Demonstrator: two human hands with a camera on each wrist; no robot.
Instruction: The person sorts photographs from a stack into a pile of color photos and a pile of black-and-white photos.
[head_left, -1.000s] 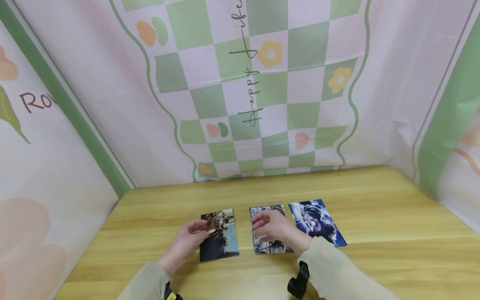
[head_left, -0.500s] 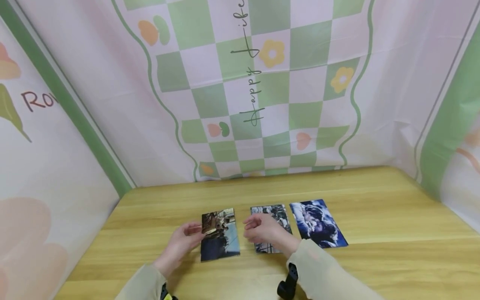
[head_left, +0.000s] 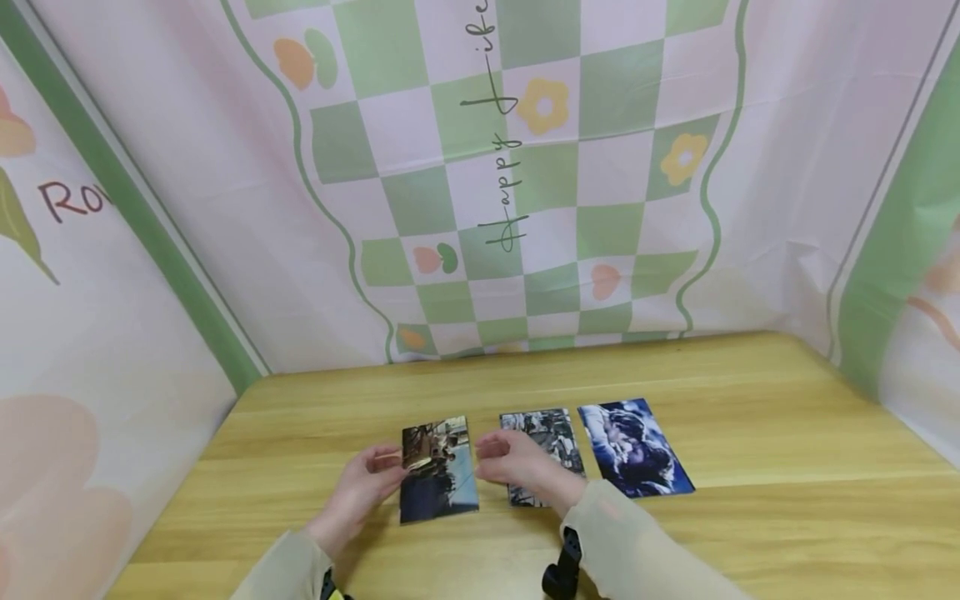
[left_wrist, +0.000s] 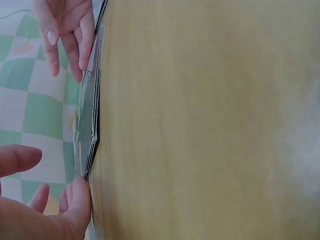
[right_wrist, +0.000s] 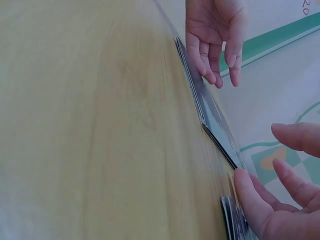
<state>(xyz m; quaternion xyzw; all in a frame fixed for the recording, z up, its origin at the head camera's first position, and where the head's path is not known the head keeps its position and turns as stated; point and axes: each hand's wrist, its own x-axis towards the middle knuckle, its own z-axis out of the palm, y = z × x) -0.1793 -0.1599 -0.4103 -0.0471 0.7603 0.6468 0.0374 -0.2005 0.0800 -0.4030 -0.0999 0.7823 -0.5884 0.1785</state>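
Note:
A stack of picture cards [head_left: 442,479], with a brown and dark blue scene on top, lies on the wooden table. My left hand [head_left: 362,487] is at its left edge, fingertips touching the side and thumb raised apart. From the other side my right hand [head_left: 528,465] reaches to the right edge, fingers loosely bent, its palm over a grey picture card stack [head_left: 558,433] that it partly hides. Several thin layers show along the side of the brown and blue stack [left_wrist: 95,115] in the left wrist view. Neither hand grips anything.
A blue-toned picture card [head_left: 637,450] lies to the right of the grey stack. Behind the wooden table [head_left: 795,433] hangs a green and white checked cloth [head_left: 555,183]. Printed cloth [head_left: 97,333] also rises along the left side.
My right hand has moved left, off the middle of the grey stack and over to the right edge of the brown and blue one. The left hand has barely shifted.

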